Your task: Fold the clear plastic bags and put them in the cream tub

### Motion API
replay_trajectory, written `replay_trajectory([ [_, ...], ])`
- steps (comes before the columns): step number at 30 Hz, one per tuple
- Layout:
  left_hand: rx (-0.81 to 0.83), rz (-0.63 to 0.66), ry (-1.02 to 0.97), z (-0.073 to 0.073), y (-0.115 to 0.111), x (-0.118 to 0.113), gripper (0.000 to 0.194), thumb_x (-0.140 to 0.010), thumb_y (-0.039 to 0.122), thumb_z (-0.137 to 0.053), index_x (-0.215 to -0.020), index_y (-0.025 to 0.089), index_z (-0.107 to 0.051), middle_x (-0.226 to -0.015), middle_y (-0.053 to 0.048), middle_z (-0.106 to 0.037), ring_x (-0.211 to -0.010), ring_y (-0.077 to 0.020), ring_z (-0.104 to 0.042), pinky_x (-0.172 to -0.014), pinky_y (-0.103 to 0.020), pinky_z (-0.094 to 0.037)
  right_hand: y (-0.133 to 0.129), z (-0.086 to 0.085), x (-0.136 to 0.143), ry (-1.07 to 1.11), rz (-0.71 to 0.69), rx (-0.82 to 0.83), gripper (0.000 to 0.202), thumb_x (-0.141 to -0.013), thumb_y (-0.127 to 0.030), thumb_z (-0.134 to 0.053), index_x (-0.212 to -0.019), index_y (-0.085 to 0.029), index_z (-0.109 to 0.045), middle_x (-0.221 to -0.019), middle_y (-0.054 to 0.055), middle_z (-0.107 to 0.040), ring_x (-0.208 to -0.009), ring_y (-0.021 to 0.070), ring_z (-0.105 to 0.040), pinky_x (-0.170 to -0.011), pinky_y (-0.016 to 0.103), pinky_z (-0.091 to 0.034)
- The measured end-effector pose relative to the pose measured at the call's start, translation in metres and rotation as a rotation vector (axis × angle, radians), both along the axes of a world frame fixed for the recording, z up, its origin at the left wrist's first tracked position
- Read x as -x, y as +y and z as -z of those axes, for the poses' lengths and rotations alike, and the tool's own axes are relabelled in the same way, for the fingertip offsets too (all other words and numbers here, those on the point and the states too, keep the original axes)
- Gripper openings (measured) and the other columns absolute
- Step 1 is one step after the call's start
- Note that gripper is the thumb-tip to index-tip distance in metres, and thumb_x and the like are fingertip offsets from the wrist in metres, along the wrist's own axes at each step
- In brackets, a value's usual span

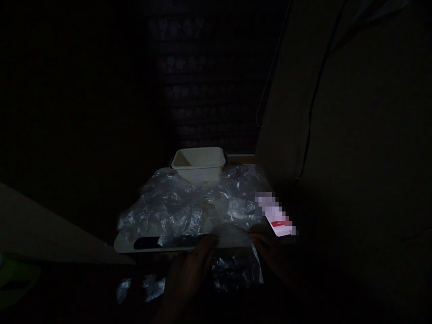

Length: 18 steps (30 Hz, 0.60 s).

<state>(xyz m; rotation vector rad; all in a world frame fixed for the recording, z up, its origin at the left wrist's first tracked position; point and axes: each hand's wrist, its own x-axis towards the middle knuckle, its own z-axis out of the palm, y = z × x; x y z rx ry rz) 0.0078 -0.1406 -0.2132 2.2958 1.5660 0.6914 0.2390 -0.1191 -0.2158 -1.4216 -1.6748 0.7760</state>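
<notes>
Hands: both are at the near side of the table, left hand [191,270] and right hand [270,252] each pinching the clear plastic bag [236,270] at its upper part, fingers bent in the dim light.
Green object [16,279]: far left and low, a dull patch, too dark to make out.
Loose plastic pieces [153,288]: below the table's front edge, left of the left hand, catching a little shine.
Table [125,245]: pale top, rounded front left corner, with a long dark strip [148,243] along the near edge, partly under plastic.
Plastic heap [182,202]: crinkled, see-through, glinting all over, and spread across most of the tabletop beyond the hands.
White tub [199,173]: at the table's far side, rectangular, upright and open, plastic crowding round its front.
Bag's look: thin and clear, cloudy and smooth up top, creased with bright glints lower down, a crisp shiny edge running down its right side.
Bag's place: right between the two hands, left hand at its left side, right hand at its upper right, lower part hanging below the front edge.
Phone [281,229]: lit screen with a red band, on the table's right side, just beyond the right hand.
Dark cable [309,117]: running down the wall at right.
</notes>
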Motion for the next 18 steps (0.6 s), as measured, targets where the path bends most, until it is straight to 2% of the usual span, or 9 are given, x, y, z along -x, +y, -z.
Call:
replay_trajectory([
  [5,0.037,0.041,-0.152,-0.004,0.0092,-0.0048,0.028,-0.074,0.019,-0.036,-0.097,0.025,-0.05,-0.103,0.0,-0.053,-0.093,-0.0146,-0.048,-0.08,-0.031,-0.04,-0.0046,0.0062,0.0,0.049,-0.041,0.048,0.027,-0.069,-0.028,-0.044,-0.094,-0.023,-0.052,-0.1,0.004,-0.054,-0.093,0.0164,-0.047,-0.081,0.033,-0.038],
  [10,0.138,-0.009,-0.292,-0.0015,0.008,-0.0045,0.023,-0.074,0.022,-0.038,-0.091,0.024,-0.054,-0.095,0.0,-0.057,-0.086,-0.0146,-0.052,-0.077,-0.031,-0.041,-0.0057,0.0091,0.0008,0.038,-0.128,-0.001,0.017,-0.068,-0.026,-0.046,-0.079,-0.023,-0.058,-0.09,0.003,-0.058,-0.089,0.0164,-0.05,-0.08,0.033,-0.038],
  [18,0.227,-0.107,-0.465,0.0031,0.0115,-0.0039,0.021,-0.072,0.023,-0.04,-0.083,0.02,-0.057,-0.084,-0.001,-0.061,-0.077,-0.0151,-0.056,-0.07,-0.029,-0.044,-0.008,0.0007,0.0041,0.028,-0.068,0.078,0.016,-0.068,-0.025,-0.045,-0.073,-0.022,-0.06,-0.081,0.003,-0.06,-0.081,0.0168,-0.053,-0.077,0.033,-0.039],
])
